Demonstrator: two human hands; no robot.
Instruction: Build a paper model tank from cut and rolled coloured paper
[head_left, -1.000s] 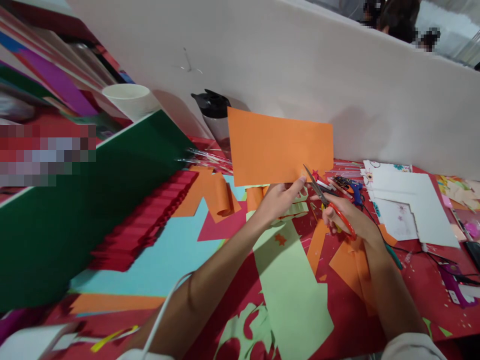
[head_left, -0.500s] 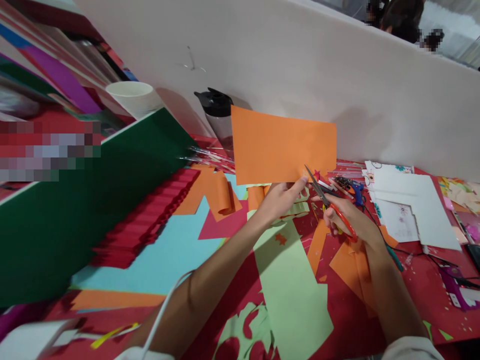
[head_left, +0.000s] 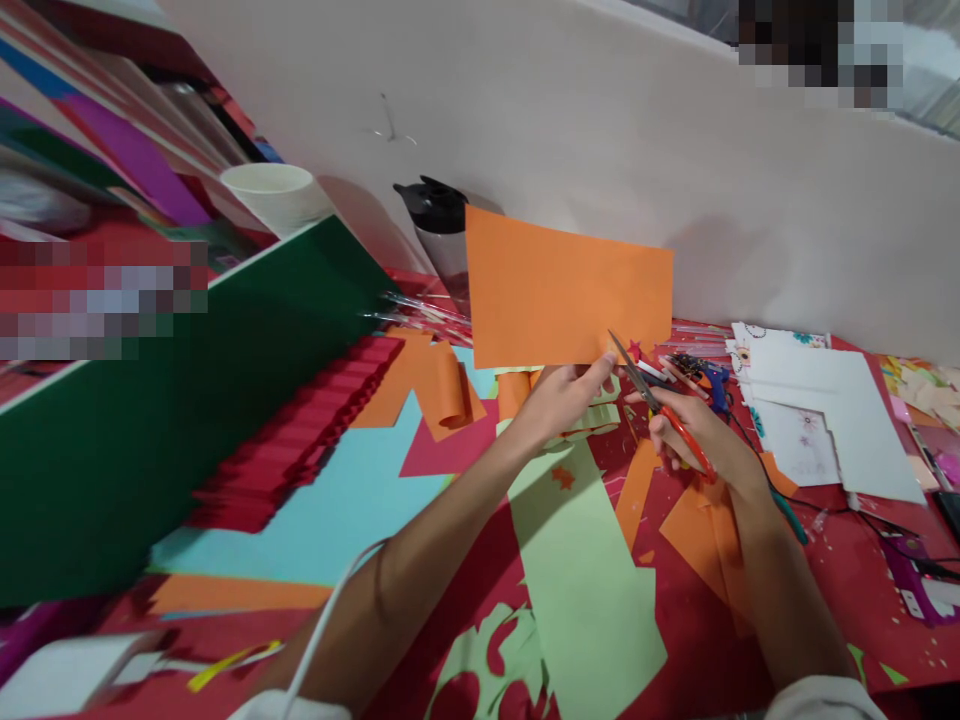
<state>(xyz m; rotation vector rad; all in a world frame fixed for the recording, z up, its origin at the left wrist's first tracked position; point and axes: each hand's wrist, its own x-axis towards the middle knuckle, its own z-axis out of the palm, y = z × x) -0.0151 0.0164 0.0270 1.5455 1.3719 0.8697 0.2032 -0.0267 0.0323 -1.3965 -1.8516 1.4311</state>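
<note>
My left hand pinches the lower edge of an orange paper sheet, which stands upright above the table. In my right hand is a pair of scissors with red handles. Their blades point up and left, against the sheet just right of my left fingertips; I cannot tell whether they are cutting it. Beneath my hands lies a long pale green paper, with small orange star shapes on it. Orange paper pieces lie under my right wrist.
To the left are a green board, pleated red paper and light blue paper. A black-lidded bottle and a white cup stand behind. At right lie a blue glue gun and white card.
Both hands, the orange sheet and the scissors keep nearly the same place. The whole view has shifted very slightly.
</note>
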